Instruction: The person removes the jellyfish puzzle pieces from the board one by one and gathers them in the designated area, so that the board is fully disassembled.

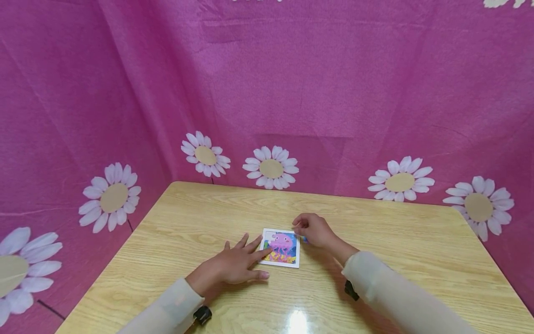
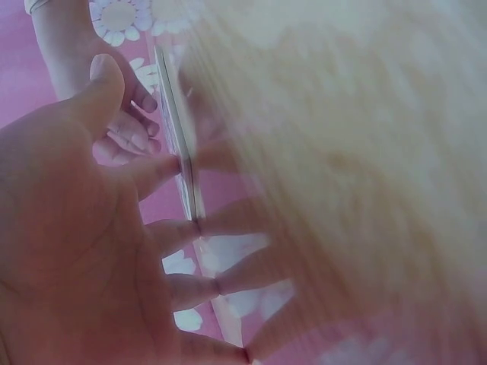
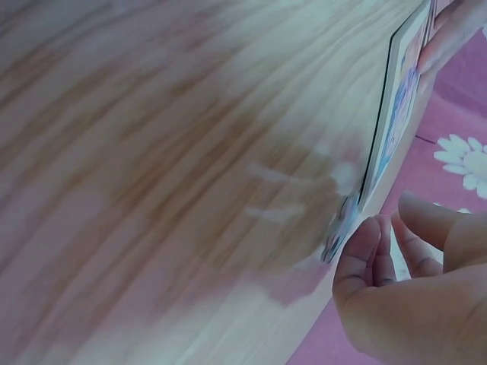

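Observation:
A small white-framed jigsaw puzzle (image 1: 283,243) with a pink sea creature on a blue background lies on the table. At its upper left corner a pale patch shows inside the frame. My left hand (image 1: 239,262) is spread flat, its index finger reaching over the puzzle's lower left part. Beside the upper right edge, my right hand (image 1: 317,230) has loosely bent fingers, thumb and index finger apart in the right wrist view. A loose puzzle piece (image 3: 340,230) lies on the table next to the frame, right at the right hand's fingertips; that hand partly covers it in the head view.
The light wooden table (image 1: 200,208) has a glossy top that mirrors the hands. Pink cloth (image 1: 267,93) with white daisies hangs along its back and sides. Black straps (image 1: 202,314) show at both sleeves.

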The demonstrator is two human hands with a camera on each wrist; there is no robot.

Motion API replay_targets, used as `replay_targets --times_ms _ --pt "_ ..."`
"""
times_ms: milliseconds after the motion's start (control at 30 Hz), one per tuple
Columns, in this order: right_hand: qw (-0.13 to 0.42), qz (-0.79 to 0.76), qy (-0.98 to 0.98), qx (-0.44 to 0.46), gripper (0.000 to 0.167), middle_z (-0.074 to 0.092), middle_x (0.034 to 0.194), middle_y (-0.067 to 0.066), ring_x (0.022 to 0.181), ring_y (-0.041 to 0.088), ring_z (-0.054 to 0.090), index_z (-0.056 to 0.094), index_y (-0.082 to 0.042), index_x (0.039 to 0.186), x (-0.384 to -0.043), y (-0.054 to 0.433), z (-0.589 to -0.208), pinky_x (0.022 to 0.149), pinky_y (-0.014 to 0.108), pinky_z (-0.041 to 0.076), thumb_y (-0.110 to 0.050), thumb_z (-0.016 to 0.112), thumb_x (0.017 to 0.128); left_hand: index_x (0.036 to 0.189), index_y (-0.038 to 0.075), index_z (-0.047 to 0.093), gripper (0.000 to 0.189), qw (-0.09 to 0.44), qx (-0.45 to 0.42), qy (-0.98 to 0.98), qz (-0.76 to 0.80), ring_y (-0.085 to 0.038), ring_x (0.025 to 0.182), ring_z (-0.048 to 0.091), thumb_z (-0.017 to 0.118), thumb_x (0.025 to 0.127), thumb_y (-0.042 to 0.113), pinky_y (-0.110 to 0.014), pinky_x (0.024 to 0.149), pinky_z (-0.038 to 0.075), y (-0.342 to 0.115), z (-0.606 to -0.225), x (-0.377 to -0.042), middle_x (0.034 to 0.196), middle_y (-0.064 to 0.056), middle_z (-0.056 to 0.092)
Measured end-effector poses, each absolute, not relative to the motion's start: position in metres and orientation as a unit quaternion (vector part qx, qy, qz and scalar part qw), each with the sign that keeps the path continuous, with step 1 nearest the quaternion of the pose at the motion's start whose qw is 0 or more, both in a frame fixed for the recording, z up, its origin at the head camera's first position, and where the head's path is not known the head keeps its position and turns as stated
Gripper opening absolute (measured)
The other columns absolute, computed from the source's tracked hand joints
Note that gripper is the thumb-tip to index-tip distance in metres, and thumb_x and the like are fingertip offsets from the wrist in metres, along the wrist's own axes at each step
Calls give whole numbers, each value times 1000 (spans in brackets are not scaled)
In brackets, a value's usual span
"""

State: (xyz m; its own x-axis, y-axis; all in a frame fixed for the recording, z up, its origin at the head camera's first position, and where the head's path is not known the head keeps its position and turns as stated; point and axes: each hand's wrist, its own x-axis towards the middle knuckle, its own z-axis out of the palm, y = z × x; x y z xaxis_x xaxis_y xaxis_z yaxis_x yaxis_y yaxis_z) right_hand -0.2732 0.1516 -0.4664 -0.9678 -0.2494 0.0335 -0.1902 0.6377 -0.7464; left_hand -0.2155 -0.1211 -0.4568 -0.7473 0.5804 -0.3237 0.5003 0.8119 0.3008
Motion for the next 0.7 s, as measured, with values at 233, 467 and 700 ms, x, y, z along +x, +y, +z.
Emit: replay_targets --times_ms 233,467,700 --pt "44 -418 900 -115 11 69 87 6 77 15 60 72 0 105 -272 138 -467 68 28 50 2 72 93 162 43 28 76 203 292 930 94 -39 159 6 45 96 75 -80 111 17 -121 -459 -217 174 -1 12" --pt "46 -416 900 -120 14 69 85 5 81 15 60 73 -1 104 -270 127 -468 78 32 50 4 73 91 162 42 29 76 202 293 930 90 -39 159 6 44 96 76 -81 111 18 -121 -459 -217 174 -1 12" --pt "45 -423 896 -129 13 68 83 5 77 13 60 73 0 101 -269 117 -469 74 29 51 6 73 89 162 42 28 76 204 293 930 90 -39 159 5 44 96 75 -81 111 17 -121 -457 -217 174 0 11"
